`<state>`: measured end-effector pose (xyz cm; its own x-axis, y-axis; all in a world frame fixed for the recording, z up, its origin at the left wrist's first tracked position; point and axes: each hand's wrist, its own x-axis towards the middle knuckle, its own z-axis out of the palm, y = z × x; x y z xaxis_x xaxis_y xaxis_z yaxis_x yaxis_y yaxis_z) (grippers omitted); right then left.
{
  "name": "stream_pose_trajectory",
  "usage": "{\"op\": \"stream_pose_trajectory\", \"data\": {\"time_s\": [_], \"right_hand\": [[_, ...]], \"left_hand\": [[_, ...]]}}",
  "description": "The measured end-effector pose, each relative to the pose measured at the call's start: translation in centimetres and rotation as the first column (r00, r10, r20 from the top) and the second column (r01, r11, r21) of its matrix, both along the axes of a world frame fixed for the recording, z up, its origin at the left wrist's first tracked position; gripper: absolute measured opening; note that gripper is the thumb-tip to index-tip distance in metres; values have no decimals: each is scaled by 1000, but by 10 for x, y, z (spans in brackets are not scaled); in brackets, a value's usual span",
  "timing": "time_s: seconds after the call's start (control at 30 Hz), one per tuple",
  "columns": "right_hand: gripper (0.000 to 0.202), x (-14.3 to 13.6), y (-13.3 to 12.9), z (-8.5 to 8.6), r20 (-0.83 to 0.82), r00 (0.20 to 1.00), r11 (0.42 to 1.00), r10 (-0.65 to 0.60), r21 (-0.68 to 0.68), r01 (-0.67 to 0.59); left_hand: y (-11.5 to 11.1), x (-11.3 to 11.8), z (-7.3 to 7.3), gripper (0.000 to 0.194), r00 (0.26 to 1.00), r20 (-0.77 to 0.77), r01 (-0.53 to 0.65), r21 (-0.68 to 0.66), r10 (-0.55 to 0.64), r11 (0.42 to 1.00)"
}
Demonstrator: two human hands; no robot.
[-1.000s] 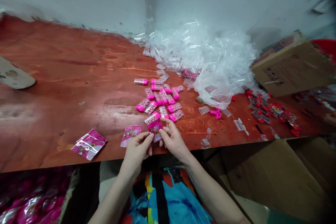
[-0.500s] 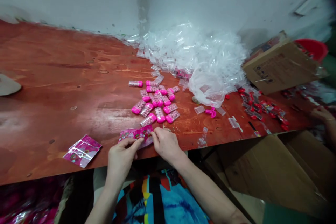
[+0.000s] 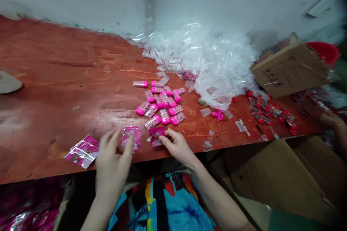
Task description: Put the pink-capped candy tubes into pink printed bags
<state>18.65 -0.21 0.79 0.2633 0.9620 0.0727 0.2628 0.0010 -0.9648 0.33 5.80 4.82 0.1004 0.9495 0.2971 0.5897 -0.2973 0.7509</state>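
Note:
My right hand (image 3: 177, 146) pinches a small pink printed sachet (image 3: 156, 136) at the table's front edge. To its left, my left hand (image 3: 115, 155) is open, fingers apart and slightly blurred, beside several more pink sachets (image 3: 132, 135) on the wood; whether it touches them I cannot tell. Further left lies another small stack of pink sachets (image 3: 82, 151), fanned out and glossy. Just beyond my hands sits a loose cluster of clear tubes with pink caps (image 3: 164, 101), filled with small pink balls.
A big heap of clear plastic tubes (image 3: 195, 50) lies against the wall, with a crumpled clear bag (image 3: 214, 88) before it. Red-capped pieces (image 3: 271, 110), a cardboard box (image 3: 292, 66) and another person's hand (image 3: 333, 119) are at right. Loose pink caps (image 3: 217, 115) lie on the reddish table (image 3: 67, 90).
My hands have moved apart. The left hand has let go and opened, shifting left; the pink sachets held between both hands are now separated, one staying in my right hand.

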Motion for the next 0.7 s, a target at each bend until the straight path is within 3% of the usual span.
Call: {"op": "stream_pose_trajectory", "data": {"time_s": [0.03,0.1,0.13,0.17,0.2,0.3,0.43,0.53,0.7], "right_hand": [[17,-1,-2,2,-51,998,999,46,13,-45],[14,-4,-4,4,-135,983,992,121,37,-117],[14,-5,-5,4,-169,976,990,138,40,-133],[14,-6,-6,3,-200,970,991,136,37,-131],[14,-7,-6,1,-230,967,994,112,34,-107],[20,-9,-5,-7,-365,931,1000,3,-24,-12],[25,-14,0,-18,-450,884,992,-127,-55,114],[16,-17,-1,-21,-384,907,977,-175,47,208],[16,-16,-7,-21,-199,963,971,-181,117,207]], "left_hand": [[-4,6,-3,51,992,107,89,-165,-71,982],[-11,18,-10,48,933,321,308,-478,-162,822],[-13,23,-14,45,901,404,381,-569,-155,729],[-15,27,-18,42,878,463,417,-614,-122,670],[-16,30,-22,40,862,500,427,-632,-80,647],[-17,38,-28,44,835,550,397,-634,25,664],[-16,49,-29,43,820,571,385,-605,43,697],[-16,56,-31,38,814,581,399,-580,17,710],[-16,60,-37,36,807,589,402,-598,40,694]]}}
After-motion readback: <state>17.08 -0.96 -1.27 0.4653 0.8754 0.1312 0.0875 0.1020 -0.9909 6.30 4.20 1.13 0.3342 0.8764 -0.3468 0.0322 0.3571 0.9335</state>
